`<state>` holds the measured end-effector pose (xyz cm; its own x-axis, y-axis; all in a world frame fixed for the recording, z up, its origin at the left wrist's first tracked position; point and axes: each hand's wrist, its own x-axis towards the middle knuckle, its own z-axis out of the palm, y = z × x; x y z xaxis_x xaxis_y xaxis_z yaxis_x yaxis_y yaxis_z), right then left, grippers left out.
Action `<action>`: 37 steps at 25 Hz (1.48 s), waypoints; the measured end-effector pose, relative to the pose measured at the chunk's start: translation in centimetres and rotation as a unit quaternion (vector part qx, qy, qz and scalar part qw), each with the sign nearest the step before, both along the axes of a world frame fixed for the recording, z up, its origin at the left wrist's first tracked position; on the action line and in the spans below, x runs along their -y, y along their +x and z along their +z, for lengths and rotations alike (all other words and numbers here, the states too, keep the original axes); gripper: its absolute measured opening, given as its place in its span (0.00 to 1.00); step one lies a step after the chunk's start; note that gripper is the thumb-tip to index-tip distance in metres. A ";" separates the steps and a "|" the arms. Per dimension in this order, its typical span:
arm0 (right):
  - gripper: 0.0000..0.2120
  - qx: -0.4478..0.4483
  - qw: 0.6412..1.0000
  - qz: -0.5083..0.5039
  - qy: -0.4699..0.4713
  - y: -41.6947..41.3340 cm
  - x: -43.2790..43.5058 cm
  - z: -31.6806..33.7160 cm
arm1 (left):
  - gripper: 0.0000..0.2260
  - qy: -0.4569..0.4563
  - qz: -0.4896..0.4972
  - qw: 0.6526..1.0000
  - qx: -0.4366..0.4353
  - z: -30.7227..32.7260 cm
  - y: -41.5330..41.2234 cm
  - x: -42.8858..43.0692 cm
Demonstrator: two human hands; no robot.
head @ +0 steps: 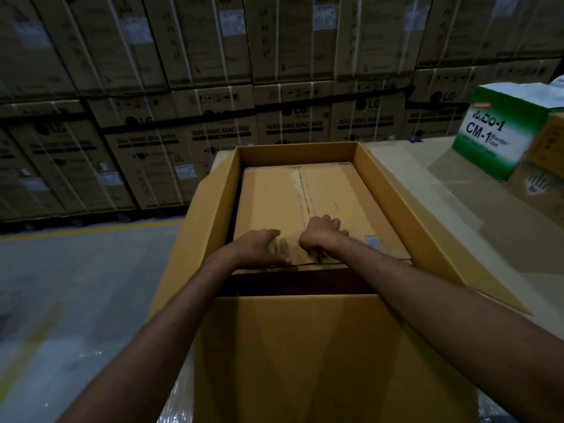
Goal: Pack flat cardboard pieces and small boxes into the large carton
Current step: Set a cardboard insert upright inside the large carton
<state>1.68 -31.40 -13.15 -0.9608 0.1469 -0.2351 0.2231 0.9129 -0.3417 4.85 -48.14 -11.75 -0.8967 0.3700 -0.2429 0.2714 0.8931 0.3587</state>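
Note:
A large open brown carton (213, 190) stands in front of me with its flaps spread outward. Inside lies a flat cardboard piece (329, 196) that fills most of the opening, with a torn tape seam down its middle. My left hand (259, 248) presses flat on the near edge of that piece, fingers blurred. My right hand (320, 236) rests beside it on the same piece with fingers curled under, knuckles up; whether it grips anything is hidden. A dark gap shows between the piece's near edge and the carton's near wall.
A green and white CM-1 tape box (500, 132) sits on a cardboard-covered surface (427, 190) to the right, next to a yellow box (549, 141). Stacked washing machine cartons (219, 129) form a wall behind. Grey floor with a yellow line (91, 228) lies to the left.

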 end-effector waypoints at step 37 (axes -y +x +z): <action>0.33 -0.054 0.900 0.289 -0.321 1.5 12.1 4.3 | 0.20 0.210 0.350 0.874 -0.262 6.1 2.2 10.9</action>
